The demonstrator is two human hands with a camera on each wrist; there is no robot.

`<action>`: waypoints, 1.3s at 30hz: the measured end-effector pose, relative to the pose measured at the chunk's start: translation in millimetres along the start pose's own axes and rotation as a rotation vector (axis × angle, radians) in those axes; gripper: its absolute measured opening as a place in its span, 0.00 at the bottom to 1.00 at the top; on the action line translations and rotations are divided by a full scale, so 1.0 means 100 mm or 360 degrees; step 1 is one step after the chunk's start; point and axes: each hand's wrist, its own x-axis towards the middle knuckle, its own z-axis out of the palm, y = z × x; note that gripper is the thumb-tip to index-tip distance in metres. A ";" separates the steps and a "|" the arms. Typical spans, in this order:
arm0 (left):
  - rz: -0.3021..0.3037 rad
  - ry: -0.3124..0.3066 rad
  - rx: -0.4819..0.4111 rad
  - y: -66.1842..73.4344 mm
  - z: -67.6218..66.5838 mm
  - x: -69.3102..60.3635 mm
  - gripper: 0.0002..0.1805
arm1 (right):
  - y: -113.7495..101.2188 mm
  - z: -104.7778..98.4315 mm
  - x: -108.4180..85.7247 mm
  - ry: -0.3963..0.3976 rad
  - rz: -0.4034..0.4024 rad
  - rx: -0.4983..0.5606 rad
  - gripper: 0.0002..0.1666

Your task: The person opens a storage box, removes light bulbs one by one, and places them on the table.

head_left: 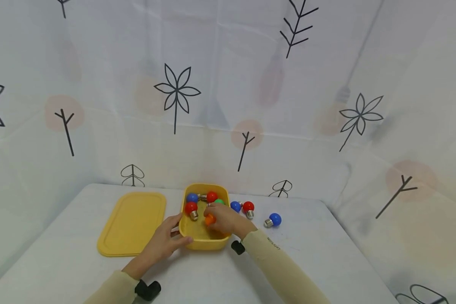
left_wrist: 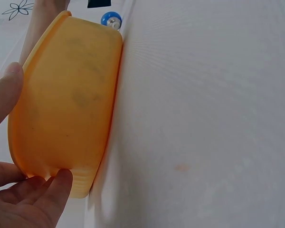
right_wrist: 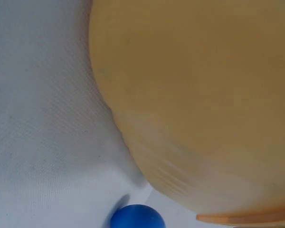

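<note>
A yellow plastic box (head_left: 205, 245) stands on the white table with several light bulbs in it: two red bulbs (head_left: 191, 207), a blue bulb (head_left: 192, 197) and a partly hidden green bulb (head_left: 219, 202). My left hand (head_left: 165, 238) holds the box at its near left corner; in the left wrist view its thumb and fingers (left_wrist: 57, 194) touch the wall. Inside the box, my right hand (head_left: 224, 217) grips an orange bulb (head_left: 210, 219), whose base is hidden. Only the box's outer wall (right_wrist: 194, 95) shows in the right wrist view, not the hand.
A flat yellow lid (head_left: 133, 223) lies left of the box. To the right, on the table, lie a blue bulb (head_left: 235, 206), a red bulb (head_left: 248, 207) and another blue bulb (head_left: 275, 219). A patterned white cloth (head_left: 213, 147) hangs behind the table.
</note>
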 end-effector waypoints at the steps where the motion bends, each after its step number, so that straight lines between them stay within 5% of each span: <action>1: -0.0001 -0.0002 0.0002 0.00 0.00 0.00 0.47 | 0.00 0.00 -0.01 0.0000 0.0001 0.0001 0.20; 23: 0.0006 -0.0028 -0.0021 0.04 0.02 0.01 0.47 | 0.02 -0.03 -0.08 0.0082 -0.0005 0.0055 0.21; 39: 0.0002 -0.0004 -0.0010 -0.01 0.01 -0.01 0.48 | 0.09 -0.28 -0.27 0.0385 -0.0123 0.0151 0.21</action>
